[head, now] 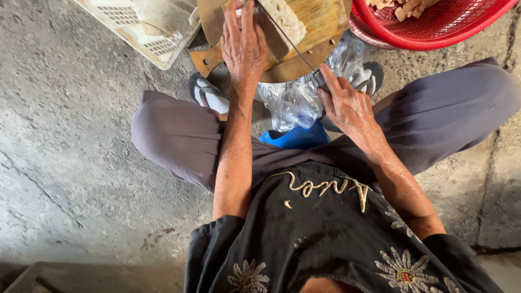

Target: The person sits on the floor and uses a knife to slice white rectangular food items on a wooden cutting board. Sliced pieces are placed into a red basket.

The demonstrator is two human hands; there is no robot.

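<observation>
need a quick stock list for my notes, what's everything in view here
cutting board: 1, brown wood, top centre
pale block: 1, cream, on the board
knife: 1, thin dark blade, across the block
basket: 1, red, top right
crate: 1, off-white, top left
plastic bag: 1, clear, under the board
stool: 1, blue, between the legs
left hand: flat on the block
right hand: gripping the knife handle
</observation>
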